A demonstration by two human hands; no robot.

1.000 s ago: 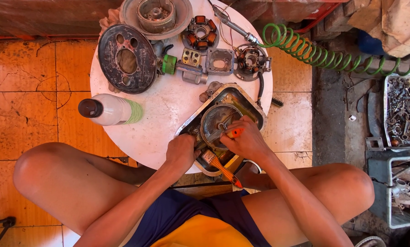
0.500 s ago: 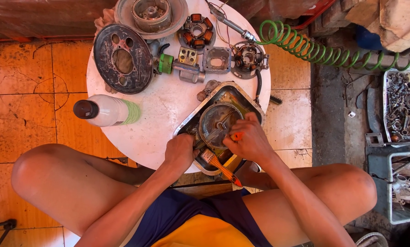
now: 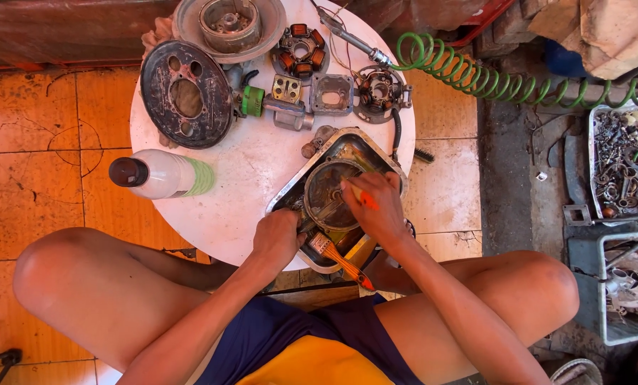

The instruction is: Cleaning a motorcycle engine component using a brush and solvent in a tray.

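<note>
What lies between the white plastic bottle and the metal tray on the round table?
Only bare white tabletop separates the white plastic bottle from the metal tray, seen in the head view.

Bare tabletop (image 3: pixel 240 178) left of pan (image 3: pixel 290 196) (bottle (image 3: pixel 163 174) nr).

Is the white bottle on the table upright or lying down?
Lying down: the white bottle rests on its side at the round table's left edge, dark cap pointing left.

We reached both arms forward between our bare knees. Our left hand (image 3: pixel 279 239) was curled tight, knuckles up, while our right hand (image 3: pixel 376 207) lay just ahead, fingers bent downward.
</note>
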